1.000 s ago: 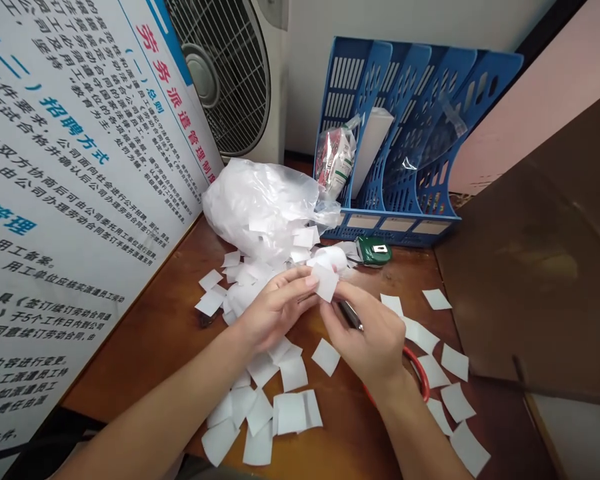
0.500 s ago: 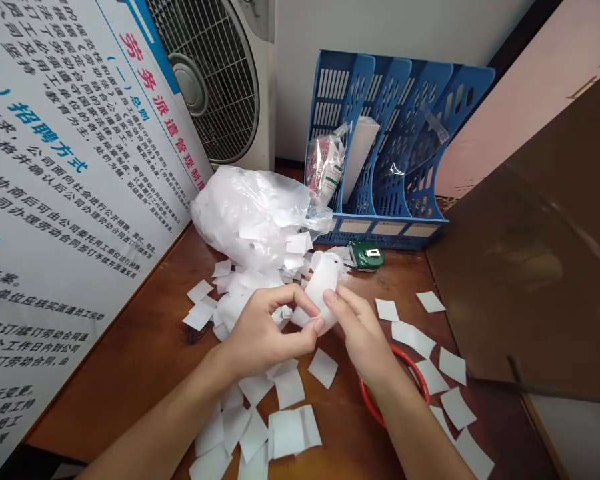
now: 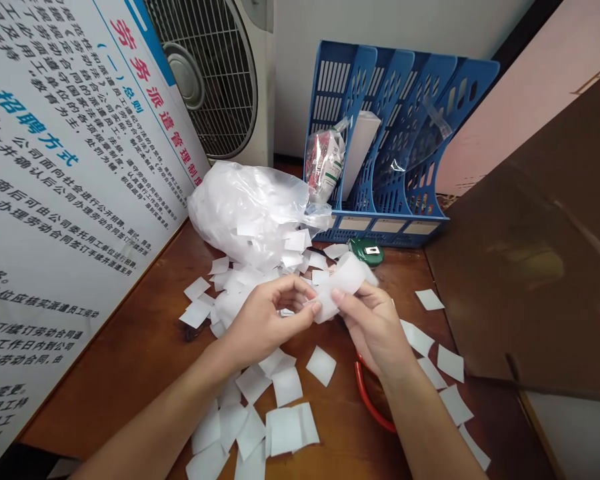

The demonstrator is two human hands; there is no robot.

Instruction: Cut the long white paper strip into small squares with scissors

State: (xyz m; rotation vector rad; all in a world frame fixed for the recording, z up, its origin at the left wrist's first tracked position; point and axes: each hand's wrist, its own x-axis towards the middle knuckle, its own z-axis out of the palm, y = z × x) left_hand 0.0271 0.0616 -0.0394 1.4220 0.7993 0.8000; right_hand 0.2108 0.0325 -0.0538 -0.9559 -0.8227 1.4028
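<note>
In the head view, both hands meet over the table around a soft, white, thin sheet-like piece [image 3: 347, 275], folded or layered. My left hand [image 3: 275, 317] pinches its near left edge between thumb and fingers. Wrapped about its right side is my right hand [image 3: 375, 320], the thumb pressed on top and the fingers hidden behind. Left of the hands lies a heap of small white square sheets [image 3: 235, 297], which spills from a clear plastic bag [image 3: 250, 207]. Just beyond the held piece sits a green tape measure [image 3: 366, 252].
A blue file rack [image 3: 390, 227] stands at the back, with a plastic-wrapped packet [image 3: 325, 163] in it. Loose white squares [image 3: 285, 430] lie near and right. A red ring [image 3: 367, 400] is partly under my right wrist. A fan [image 3: 205, 80], printed board [image 3: 80, 200] and brown panel [image 3: 530, 267] border the table.
The held white piece has tilted over to the right and looks more spread out. My right hand has turned and shifted slightly right; my left hand stays nearly in place, still pinching.
</note>
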